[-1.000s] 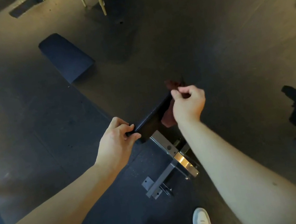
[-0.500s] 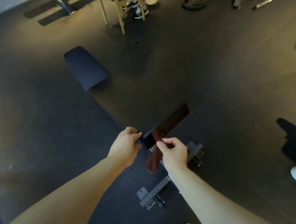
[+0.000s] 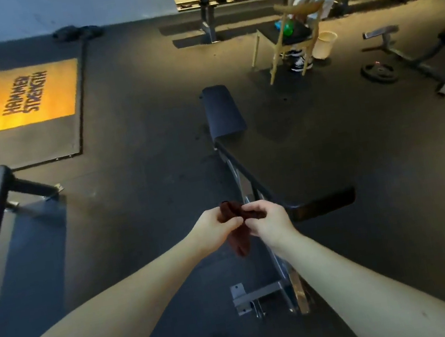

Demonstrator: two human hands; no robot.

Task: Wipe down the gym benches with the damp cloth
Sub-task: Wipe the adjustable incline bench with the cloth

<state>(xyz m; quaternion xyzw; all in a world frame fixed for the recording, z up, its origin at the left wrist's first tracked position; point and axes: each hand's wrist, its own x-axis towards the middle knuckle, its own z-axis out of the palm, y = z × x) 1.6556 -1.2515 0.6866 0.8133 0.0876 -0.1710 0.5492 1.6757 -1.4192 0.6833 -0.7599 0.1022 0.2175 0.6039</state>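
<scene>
The left grip [image 3: 214, 228] and right grip [image 3: 269, 220] are both pinching the red cloth [image 3: 239, 243], fingers curled. The surface [image 3: 300, 170] is lying just beyond them.

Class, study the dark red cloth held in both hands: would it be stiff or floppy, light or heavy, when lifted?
Probably floppy: the cloth bunches between the left hand and right hand, and its loose end droops below them. Likely light: a mere pinch from each hand seems to carry it.
</scene>
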